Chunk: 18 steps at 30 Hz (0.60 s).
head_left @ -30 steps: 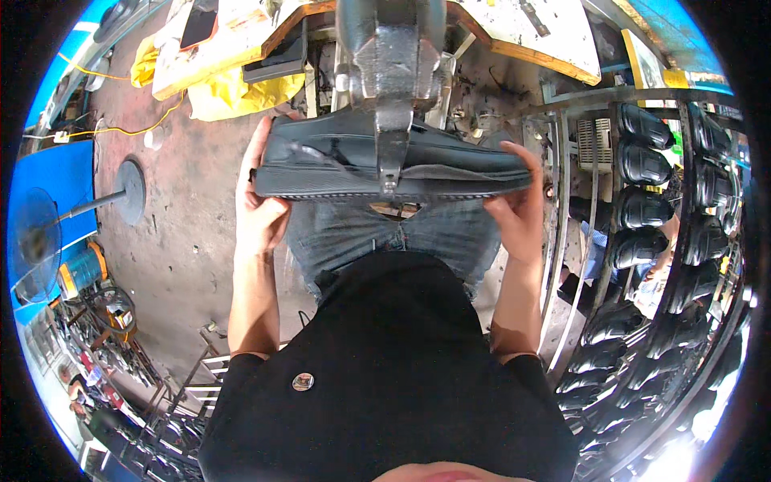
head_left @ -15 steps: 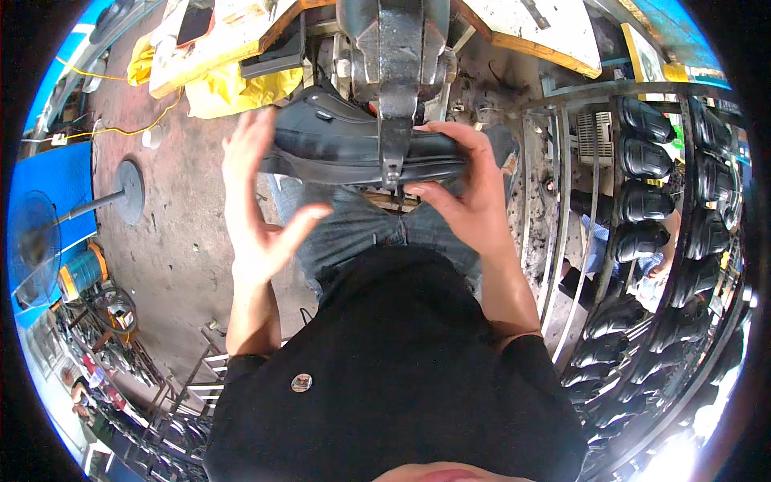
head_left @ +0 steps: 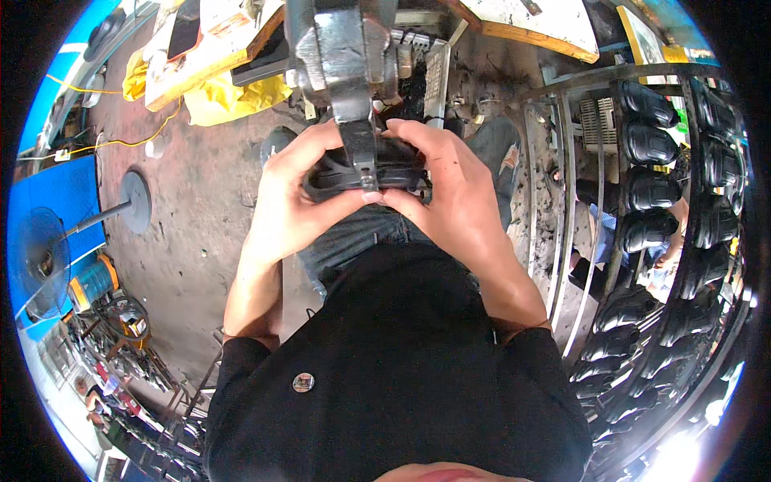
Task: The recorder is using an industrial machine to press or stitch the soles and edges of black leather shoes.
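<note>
A black leather shoe [head_left: 328, 178] sits beneath the dark metal arm of a machine [head_left: 350, 88], turned so that only a short part of its length shows. My left hand [head_left: 293, 193] wraps its left side, with the thumb along the near edge. On the right side my right hand [head_left: 450, 173] grips the same shoe, fingers over the far side and thumb at the near edge. Both thumb tips almost meet at the lower end of the arm, which comes down on the shoe's near edge. The arm and my fingers hide much of the shoe.
A metal rack [head_left: 569, 217] with rows of black shoes [head_left: 650, 145] stands at my right; a person is partly visible behind it. Worktables [head_left: 530, 24] lie ahead, with a yellow bag [head_left: 233, 95] under the left one. A standing fan [head_left: 40, 261] is at far left.
My left hand has gone from open beside the shoe to gripping it. The shoe has turned from lying lengthwise across to nearly end-on, and both hands have come closer together.
</note>
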### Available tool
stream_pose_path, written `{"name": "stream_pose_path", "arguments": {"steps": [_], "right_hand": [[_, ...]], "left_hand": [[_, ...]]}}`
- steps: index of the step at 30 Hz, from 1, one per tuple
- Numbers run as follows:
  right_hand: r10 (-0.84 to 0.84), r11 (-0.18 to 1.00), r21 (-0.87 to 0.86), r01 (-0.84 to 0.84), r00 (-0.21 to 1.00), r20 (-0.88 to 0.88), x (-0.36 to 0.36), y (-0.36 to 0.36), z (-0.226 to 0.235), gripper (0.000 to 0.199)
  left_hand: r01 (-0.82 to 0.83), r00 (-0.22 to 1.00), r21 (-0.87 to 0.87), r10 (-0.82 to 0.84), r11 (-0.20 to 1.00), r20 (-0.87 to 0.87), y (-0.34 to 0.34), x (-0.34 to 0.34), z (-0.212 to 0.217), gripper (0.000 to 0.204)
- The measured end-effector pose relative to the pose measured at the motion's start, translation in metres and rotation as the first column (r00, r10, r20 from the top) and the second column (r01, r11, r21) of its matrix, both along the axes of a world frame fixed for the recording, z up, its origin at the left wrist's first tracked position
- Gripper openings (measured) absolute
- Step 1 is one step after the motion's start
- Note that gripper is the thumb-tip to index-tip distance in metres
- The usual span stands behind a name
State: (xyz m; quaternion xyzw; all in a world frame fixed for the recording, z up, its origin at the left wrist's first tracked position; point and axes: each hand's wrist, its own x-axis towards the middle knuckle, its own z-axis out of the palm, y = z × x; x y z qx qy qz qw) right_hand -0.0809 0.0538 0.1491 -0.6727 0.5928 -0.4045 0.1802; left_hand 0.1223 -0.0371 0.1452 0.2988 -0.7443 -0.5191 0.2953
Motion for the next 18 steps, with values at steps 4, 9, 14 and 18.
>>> {"name": "stream_pose_path", "arguments": {"steps": [4,9,14,18], "right_hand": [[0.068,0.996,0.050,-0.079,0.981,0.180,-0.018,0.004,-0.031,0.092],[0.012,0.964,0.214,-0.161,0.823,0.568,-0.038,0.020,-0.137,0.131],[-0.111,0.907,0.341,-0.248,0.640,0.760,-0.057,0.031,-0.175,0.136],[-0.084,0.918,0.342,-0.199,0.746,0.661,-0.093,0.037,-0.156,0.126]], "left_hand": [[0.051,0.973,0.245,0.006,0.968,-0.229,0.008,-0.001,-0.014,0.056],[0.149,0.930,0.360,-0.007,0.921,-0.368,0.013,0.000,-0.037,0.064],[0.186,0.853,0.426,0.070,0.885,-0.518,0.022,-0.011,-0.055,0.067],[0.216,0.803,0.386,0.062,0.897,-0.593,0.022,-0.014,-0.065,0.067]]}}
